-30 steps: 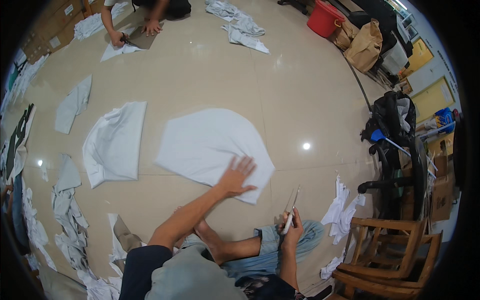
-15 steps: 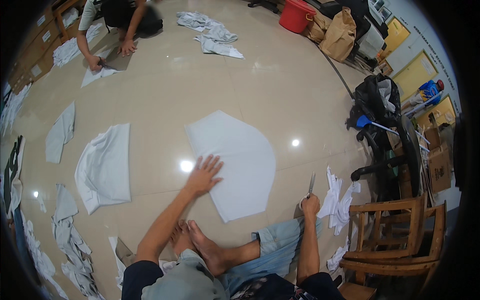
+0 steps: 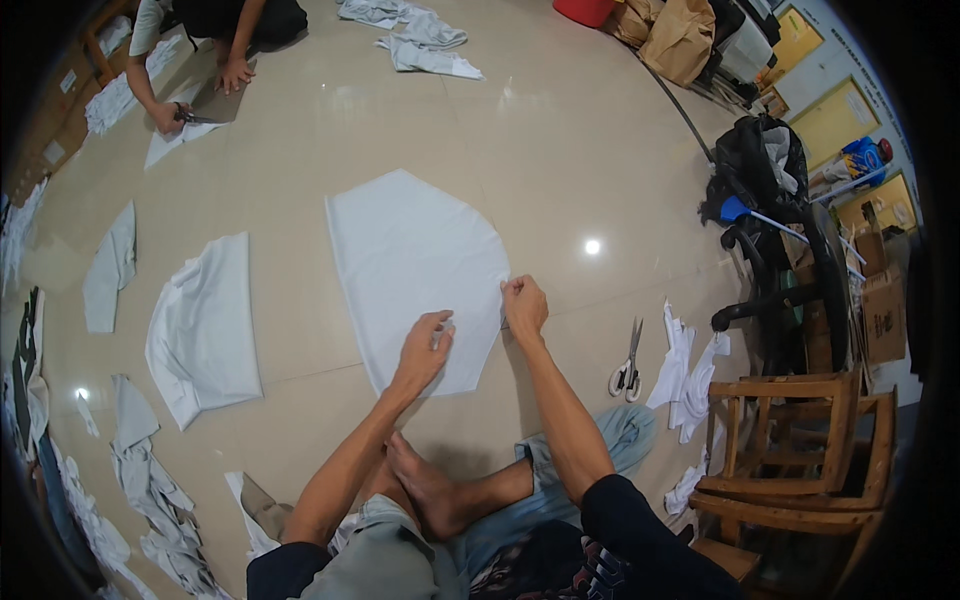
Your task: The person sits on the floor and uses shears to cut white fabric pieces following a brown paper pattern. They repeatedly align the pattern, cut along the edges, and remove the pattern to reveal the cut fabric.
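Note:
A flat white fabric piece (image 3: pixel 405 250) with one curved edge lies on the floor in front of me. My left hand (image 3: pixel 425 350) is over its lower part, fingers apart and slightly curled. At the curved right edge, my right hand (image 3: pixel 523 305) pinches the fabric. Scissors (image 3: pixel 625 375) with white-and-black handles lie on the floor to the right of that hand, not held. Left of the flat piece is a rumpled white fabric piece (image 3: pixel 200 335).
A co-worker (image 3: pixel 240 20) cuts cloth at the upper left, near cardboard boxes (image 3: pixel 60 135). Cloth scraps (image 3: pixel 140 460) lie at both sides. At the right are wooden chairs (image 3: pixel 775 440), an office chair (image 3: pixel 800 305), a black bag (image 3: pixel 760 170) and a blue dustpan (image 3: pixel 733 208).
The scissors have left my right hand for the floor. That hand has moved onto the fabric's edge. The fabric has shifted leftward and away from me; my left hand's fingers are less spread.

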Motion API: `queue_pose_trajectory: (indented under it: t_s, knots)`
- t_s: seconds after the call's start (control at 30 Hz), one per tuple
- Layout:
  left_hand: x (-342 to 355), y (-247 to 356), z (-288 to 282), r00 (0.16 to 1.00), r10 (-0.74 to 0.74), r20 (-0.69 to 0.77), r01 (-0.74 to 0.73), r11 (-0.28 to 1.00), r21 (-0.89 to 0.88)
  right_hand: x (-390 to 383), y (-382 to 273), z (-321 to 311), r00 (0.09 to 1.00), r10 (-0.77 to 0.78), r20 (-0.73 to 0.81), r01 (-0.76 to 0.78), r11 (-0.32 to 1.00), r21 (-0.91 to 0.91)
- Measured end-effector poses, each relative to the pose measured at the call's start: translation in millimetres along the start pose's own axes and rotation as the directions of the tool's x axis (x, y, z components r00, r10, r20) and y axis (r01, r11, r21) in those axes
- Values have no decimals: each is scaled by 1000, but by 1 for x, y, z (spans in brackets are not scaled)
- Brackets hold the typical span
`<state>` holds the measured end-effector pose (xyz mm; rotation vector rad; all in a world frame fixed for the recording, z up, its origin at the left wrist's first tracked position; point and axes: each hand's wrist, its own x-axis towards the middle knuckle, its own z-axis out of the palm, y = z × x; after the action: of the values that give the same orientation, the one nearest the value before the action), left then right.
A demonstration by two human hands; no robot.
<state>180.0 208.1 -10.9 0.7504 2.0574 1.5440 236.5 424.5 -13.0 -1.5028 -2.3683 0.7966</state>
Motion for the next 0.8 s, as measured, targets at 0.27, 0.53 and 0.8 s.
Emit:
queue_pose_trajectory:
  t_s: [0.27,0.53,0.8]
  knots:
    - [-3,-7,14,993,-75,89,82,993,-81,11,-13,-10,994,67,86,-67,998,-4]
    - [8,-6,35,993,-29,116,21,998,62,16,-7,-9,987,121,102,-109,987,-122]
    - [20,-31,57,988,135,72,-145,978,152,28,12,-3,996,10,94,-8,1000,-25]
